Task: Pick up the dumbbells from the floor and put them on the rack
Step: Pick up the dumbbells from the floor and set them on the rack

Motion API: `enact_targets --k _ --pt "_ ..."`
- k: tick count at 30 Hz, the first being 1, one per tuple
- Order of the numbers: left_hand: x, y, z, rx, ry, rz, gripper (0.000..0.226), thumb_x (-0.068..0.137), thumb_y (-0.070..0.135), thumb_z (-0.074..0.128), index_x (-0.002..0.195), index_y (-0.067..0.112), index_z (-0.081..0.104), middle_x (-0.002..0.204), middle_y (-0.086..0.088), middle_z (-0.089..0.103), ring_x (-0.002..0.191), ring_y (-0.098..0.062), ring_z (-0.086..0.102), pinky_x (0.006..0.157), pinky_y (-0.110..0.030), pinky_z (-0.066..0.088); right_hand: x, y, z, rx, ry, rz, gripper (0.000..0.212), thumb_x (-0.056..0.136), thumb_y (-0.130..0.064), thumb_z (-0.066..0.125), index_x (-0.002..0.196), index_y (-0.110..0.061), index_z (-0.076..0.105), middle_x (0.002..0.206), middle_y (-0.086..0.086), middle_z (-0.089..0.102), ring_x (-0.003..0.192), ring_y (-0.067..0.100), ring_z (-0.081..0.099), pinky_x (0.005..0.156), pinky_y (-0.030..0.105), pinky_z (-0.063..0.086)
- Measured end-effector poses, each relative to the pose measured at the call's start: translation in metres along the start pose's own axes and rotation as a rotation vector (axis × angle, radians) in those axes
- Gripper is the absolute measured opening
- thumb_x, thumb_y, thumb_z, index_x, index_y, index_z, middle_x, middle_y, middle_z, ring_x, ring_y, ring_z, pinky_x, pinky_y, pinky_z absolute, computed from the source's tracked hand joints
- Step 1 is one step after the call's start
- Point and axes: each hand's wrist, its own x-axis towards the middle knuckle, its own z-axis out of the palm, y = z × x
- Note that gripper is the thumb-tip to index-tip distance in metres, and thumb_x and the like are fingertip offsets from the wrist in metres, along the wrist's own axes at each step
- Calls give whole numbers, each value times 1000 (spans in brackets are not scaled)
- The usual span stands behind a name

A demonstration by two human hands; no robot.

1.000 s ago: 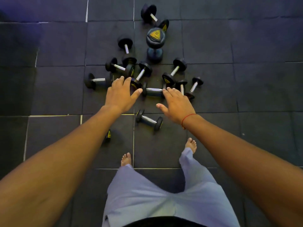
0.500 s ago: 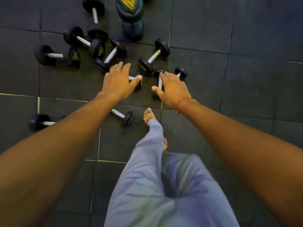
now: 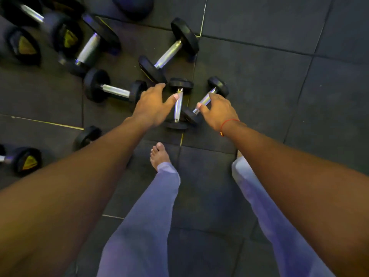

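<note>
- Rubber-tiled floor (image 3: 259,80), scattered with dumbbells; rack out of view.
- Larger dumbbell (image 3: 168,54) just beyond the small pair, likely heavier.
- Two small dumbbells, upright one (image 3: 178,103) and slanted one (image 3: 207,99), ends touching; probably light, rigid, best gripped mid-bar on smooth chrome.
- Left hand (image 3: 152,105) spread wide, thumb at the upright bar.
- Right hand (image 3: 218,110) curled loosely over the slanted bar, not closed.

Dim, with a bluish-violet cast on the trousers (image 3: 139,226). Bright glare along the chrome dumbbell handles (image 3: 168,54). Motion-blurred dumbbells (image 3: 65,37) at far left. Bent wide-angle lines in the floor seams (image 3: 299,96) toward the edges. Soft, blurred near forearms.
</note>
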Motion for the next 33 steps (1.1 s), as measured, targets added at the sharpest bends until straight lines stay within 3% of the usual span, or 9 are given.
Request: enact_targets --k 7,11,14,18,21,24,26,28,33 --pt "71 -7 84 -154 -11 -154 59 92 52 53 140 17 47 138 -10 53 129 -27 47 103 -33 37 100 42 63 472 -49 363 38 91 -37 55 118 -11 59 120 10 62 113 29 56 91 30 43" --pt "81 -11 108 -204 26 -159 46 94 47 54 131 19 55 126 -3 60 116 -20 53 90 -26 37 131 45 84 868 -38 595 37 89 -26 62 118 -4 56 99 6 57 91 22 55 90 37 49" --pt "85 -16 119 -296 43 -234 39 94 46 56 125 22 58 107 7 59 100 -12 55 82 -22 35 146 45 88 991 -79 658 36 88 -13 63 120 -2 52 98 7 55 86 19 54 89 41 52" --pt "88 -21 121 -325 63 -258 40 93 46 57 124 21 59 102 8 56 106 -17 56 85 -24 37 153 48 87 1119 -193 697 33 88 -7 63 119 -5 53 108 12 66 89 24 64 64 38 54" --pt "84 -18 116 -308 61 -251 41 93 46 57 124 20 59 103 7 57 106 -18 55 86 -25 37 145 52 84 1179 -150 672 23 85 -1 64 98 -13 50 96 8 64 85 23 65 66 42 54" --pt "76 -17 110 -275 54 -219 48 92 49 57 129 18 57 116 0 61 112 -21 56 94 -29 41 131 57 81 1101 -22 619 36 74 -2 74 103 -13 55 97 5 65 81 20 66 64 42 57" --pt "72 -18 105 -249 49 -206 54 91 51 56 133 18 55 127 -5 60 118 -23 54 100 -34 41 117 57 75 929 97 581 41 67 -9 81 105 -10 64 100 3 68 87 18 66 78 34 56" --pt "65 -17 99 -207 57 -182 57 92 51 55 137 17 51 134 -7 56 123 -26 51 104 -37 40 99 55 63 736 177 489 36 72 -12 78 106 -6 68 98 3 67 92 15 64 77 24 49" --pt "46 -10 78 52 201 31 65 92 48 54 144 12 41 148 -14 40 136 -34 35 110 -47 31 66 52 38 443 261 195 23 80 -4 59 101 -2 67 106 17 69 107 25 62 84 32 48"
